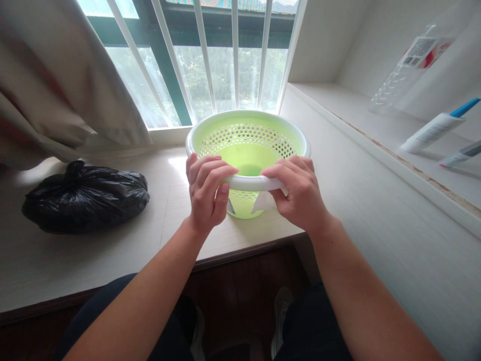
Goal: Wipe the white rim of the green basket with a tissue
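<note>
A light green plastic waste basket (236, 183) with a pale rim and a band of round holes stands upright on the white ledge, its inside showing no contents. My left hand (206, 188) is closed around the near left part of the rim, thumb outside and fingers over the top. On the near right part, my right hand (300, 193) is closed over the rim, pinching at a whitish patch (271, 184) there. Below the rim a pale pointed flap (263, 201) shows against the basket's outer wall. I cannot tell whether patch and flap are one piece.
A knotted black plastic bag (86, 199) lies on the ledge (165, 220) at left, near a curtain (63, 75). Behind the basket is a barred window (218, 65). The right shelf holds a clear bottle (408, 75) and two tubes (432, 133). A wall stands close at right.
</note>
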The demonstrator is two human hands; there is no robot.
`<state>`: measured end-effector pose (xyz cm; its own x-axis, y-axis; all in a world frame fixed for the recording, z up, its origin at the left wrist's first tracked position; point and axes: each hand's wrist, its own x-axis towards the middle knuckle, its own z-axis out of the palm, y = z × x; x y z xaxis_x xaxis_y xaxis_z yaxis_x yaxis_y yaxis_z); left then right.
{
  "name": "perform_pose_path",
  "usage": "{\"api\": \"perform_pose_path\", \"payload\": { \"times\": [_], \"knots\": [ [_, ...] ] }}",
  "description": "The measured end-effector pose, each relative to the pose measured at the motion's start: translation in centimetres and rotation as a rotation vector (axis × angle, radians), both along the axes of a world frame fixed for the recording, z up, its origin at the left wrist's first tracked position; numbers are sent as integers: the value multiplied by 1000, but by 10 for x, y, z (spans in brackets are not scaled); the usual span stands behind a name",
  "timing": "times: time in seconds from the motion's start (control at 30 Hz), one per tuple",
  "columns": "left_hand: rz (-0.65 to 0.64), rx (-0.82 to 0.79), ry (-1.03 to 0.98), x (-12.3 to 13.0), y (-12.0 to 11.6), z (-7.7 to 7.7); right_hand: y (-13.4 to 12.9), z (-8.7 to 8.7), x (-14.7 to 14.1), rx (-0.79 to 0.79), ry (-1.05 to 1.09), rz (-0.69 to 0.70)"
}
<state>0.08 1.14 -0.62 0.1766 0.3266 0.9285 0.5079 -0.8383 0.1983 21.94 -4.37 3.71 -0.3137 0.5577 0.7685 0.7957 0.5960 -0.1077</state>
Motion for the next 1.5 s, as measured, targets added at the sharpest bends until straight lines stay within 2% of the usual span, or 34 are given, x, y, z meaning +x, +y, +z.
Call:
{"api": "perform_pose_path", "payload": {
  "times": [0.3, 0.77, 1.0, 1.33, 1.5],
  "knots": [
    [-31, 16, 20, -2, -1, 2, -1, 0, 1, -3, 6, 1],
    [-2, 9, 43, -2, -1, 3, -1, 0, 0, 1, 5, 2],
    [-73, -14, -4, -2, 0, 1, 0, 0, 0, 8, 3, 8],
    [-19, 18, 39, -2, 0, 3, -1, 0, 1, 6, 6, 7],
    [-39, 27, 45, -4, 1, 3, 0, 0, 0, 12, 7, 8]
  ]
}}
